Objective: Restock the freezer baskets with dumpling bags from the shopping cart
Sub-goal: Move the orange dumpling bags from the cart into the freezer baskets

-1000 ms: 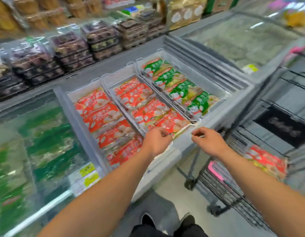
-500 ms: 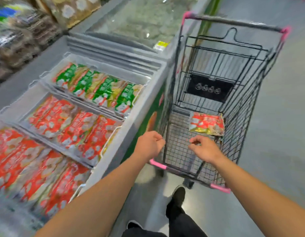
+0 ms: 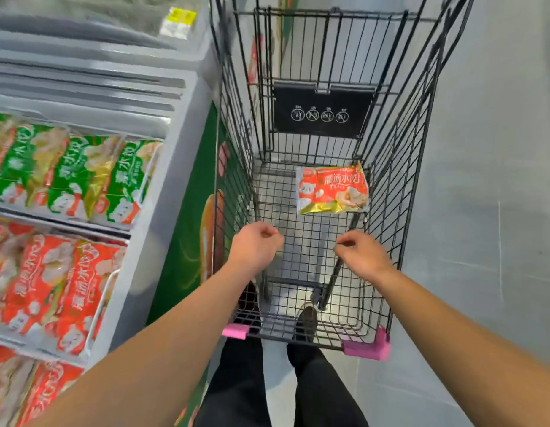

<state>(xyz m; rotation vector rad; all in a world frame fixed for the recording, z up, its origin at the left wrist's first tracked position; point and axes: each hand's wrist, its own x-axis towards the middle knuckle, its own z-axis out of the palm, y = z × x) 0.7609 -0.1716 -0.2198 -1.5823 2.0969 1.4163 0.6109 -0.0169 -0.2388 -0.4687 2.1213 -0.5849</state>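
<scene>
1. Leftmost, the grey chest freezer [image 3: 175, 167] holds white wire baskets [image 3: 107, 291] already packed with bags: green-and-gold dumpling bags [image 3: 79, 177] in the farther one, red dumpling bags [image 3: 61, 288] in the nearer ones, lying flat and overlapping.
2. Next, the left hand [image 3: 255, 248] hovers over the near end of the black wire shopping cart [image 3: 400, 167], its fingers loosely curled and holding nothing.
3. Further right, the right hand [image 3: 360, 257] hangs at the same height, fingers likewise curled around nothing, well short of the goods.
4. Beyond both hands, a single red-and-gold plastic dumpling bag [image 3: 332, 189] lies flat on the cart's mesh floor, toward the right wall and near the black placard [image 3: 323, 114] of the folded child seat.
5. Judging by its look, the bag should be light to moderate in weight, its film crinkly and possibly slick with frost (the frozen pieces inside probably shift, so it may sag if lifted by one corner).
6. A sound hold would be across the near long edge or around the middle, thumb on top and fingers beneath, keeping it level.
7. Pink plastic bumpers [image 3: 367, 348] cap the cart's near corners; grey floor [image 3: 489, 211] lies to the right.
</scene>
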